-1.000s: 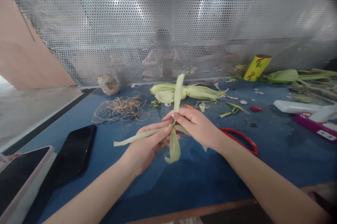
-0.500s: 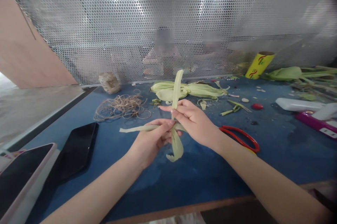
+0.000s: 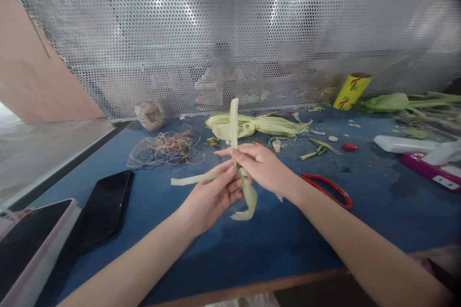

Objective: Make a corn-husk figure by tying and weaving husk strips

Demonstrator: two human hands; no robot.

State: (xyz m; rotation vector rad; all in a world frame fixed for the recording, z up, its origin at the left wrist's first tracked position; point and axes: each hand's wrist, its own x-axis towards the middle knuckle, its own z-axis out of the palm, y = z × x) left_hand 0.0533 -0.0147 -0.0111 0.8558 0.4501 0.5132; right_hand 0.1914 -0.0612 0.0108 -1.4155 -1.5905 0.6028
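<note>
Pale green corn husk strips [image 3: 234, 122] cross between my two hands above the blue table. My left hand [image 3: 212, 196] is closed on the crossing, thumb on top, with one strip end poking out to the left and another hanging down in a curl. My right hand [image 3: 264, 167] pinches the upright strip near its base, thumb and fingers closed. Where the strips meet is partly hidden by my fingers. Beyond my hands lies a bundle of corn husks [image 3: 277, 124]. Red-handled scissors [image 3: 329, 190] rest beside my right forearm, which covers part of them.
A tangle of brown twine [image 3: 163, 148] lies left of the husks, near a wrapped block [image 3: 149, 116]. Two phones, one black [image 3: 108, 203], are at the left. A yellow tube [image 3: 352, 91], a purple-and-white power strip [image 3: 432, 170] and scraps are at the right. A perforated metal screen [image 3: 234, 23] stands behind.
The upright strip and both hands have shifted slightly left. The hanging end has swung to the right, and my hands sit closer together around the crossing.
</note>
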